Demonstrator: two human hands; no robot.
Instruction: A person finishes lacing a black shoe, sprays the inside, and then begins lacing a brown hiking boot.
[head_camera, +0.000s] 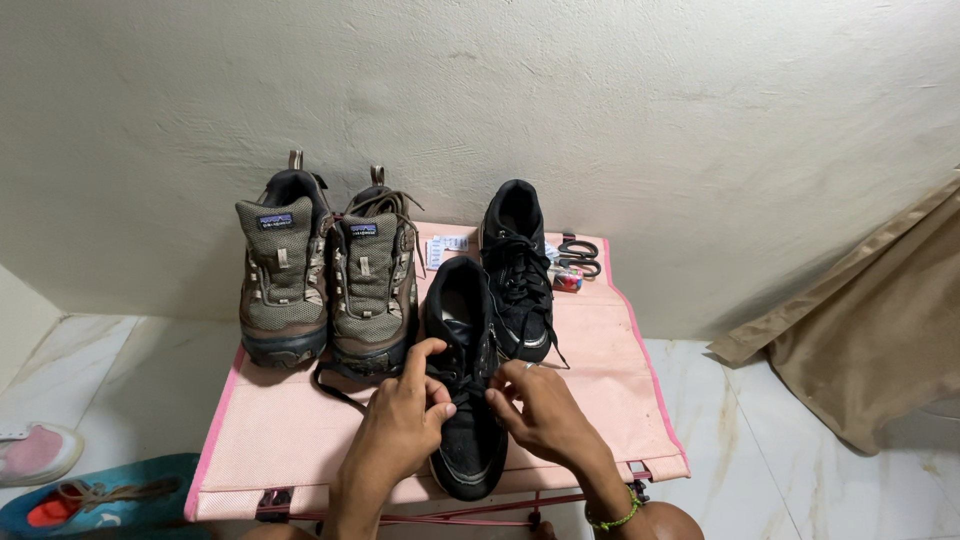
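A black sneaker (462, 310) lies toe toward me on a small pink table (600, 340). My left hand (400, 425) and my right hand (540, 410) both rest on its lacing, fingers pinching the black laces near the middle of the shoe. A second black sneaker (515, 265), laced, stands just behind and to the right of it. Two olive-brown hiking shoes, the left one (282, 270) and the right one (372, 280), stand side by side at the table's left. A green bead bracelet (615, 518) circles my right wrist.
Black scissors (580, 255) and a small colourful tape roll (567, 280) lie at the table's back right, next to a white paper label (447, 245). A tan curtain (870, 310) hangs at right. On the marble floor at left lie a pink-white shoe (35, 452) and a teal shoe (100, 497).
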